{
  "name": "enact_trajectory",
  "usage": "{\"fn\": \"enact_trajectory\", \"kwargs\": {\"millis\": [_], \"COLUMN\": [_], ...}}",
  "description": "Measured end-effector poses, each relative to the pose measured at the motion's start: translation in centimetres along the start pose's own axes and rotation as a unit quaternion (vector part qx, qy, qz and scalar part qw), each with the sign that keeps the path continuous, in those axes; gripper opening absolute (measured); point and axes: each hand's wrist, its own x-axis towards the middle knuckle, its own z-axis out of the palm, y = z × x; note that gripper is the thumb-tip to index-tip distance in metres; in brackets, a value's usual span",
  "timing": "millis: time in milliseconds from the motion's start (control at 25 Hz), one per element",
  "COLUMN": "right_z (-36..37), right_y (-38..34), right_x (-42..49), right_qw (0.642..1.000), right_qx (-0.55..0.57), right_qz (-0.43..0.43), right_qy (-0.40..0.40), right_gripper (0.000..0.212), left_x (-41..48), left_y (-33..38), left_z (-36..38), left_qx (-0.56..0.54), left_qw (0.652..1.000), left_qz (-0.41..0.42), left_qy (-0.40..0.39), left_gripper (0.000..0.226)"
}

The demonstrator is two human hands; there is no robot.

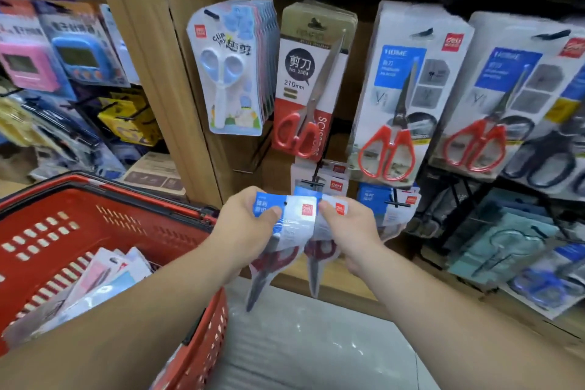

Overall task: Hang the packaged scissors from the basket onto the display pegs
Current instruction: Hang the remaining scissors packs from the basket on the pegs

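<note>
Left hand (250,222) pinching blue-and-white carded scissors pack (292,215), right hand (351,231) gripping second pack (338,209), black wire peg (311,183) just above, red plastic basket (142,222) left

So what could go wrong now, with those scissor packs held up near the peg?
The two packs overlap between the left hand and right hand, so one might slip and fall to the floor. The small hang hole could miss the peg, which already carries packs, and bend the card.
</note>
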Motion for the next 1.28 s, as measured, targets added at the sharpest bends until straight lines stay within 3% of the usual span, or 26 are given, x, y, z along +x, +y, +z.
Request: {"fn": "enact_trajectory", "kwargs": {"millis": [320, 520, 680, 880, 1000, 1200, 1280], "right_z": [2.2, 1.5, 1.2, 1.0, -0.9, -1.7, -2.4], "right_y": [-0.5, -0.4, -1.4, -1.6, -1.1, -1.2, -1.2], "right_x": [3.1, 4.2, 3.6, 0.3, -0.3, -0.3, 0.3], "right_qw": [0.998, 0.996, 0.993, 0.996, 1.0, 0.991, 0.992], "right_qx": [0.015, -0.037, -0.044, 0.053, 0.012, -0.019, -0.024], "right_qz": [-0.046, -0.047, -0.014, 0.075, 0.001, 0.028, -0.005], "right_qy": [0.04, 0.073, 0.111, 0.014, 0.011, -0.13, -0.124], "right_gripper": [0.022, 0.004, 0.012, 0.018, 0.014, 0.011, 0.002], "left_x": [0.9, 1.6, 1.1, 0.9, 0.8, 1.4, 1.5], "left_y": [-0.8, -1.0, -0.3, 0.2, 0.4, 0.2, 0.2], "left_z": [0.5, 0.2, 0.6, 0.5, 0.7, 1.6, 1.9], "left_qx": [0.021, -0.015, -0.032, -0.079, -0.099, -0.102, -0.1], "left_qw": [0.999, 0.999, 0.998, 0.996, 0.994, 0.993, 0.993], "left_qz": [-0.013, -0.029, -0.038, -0.04, -0.043, -0.045, -0.038], "left_qy": [-0.037, -0.02, -0.041, -0.028, -0.036, -0.05, -0.041], "left_gripper": [0.011, 0.008, 0.008, 0.004, 0.006, 0.011, 0.014]}}
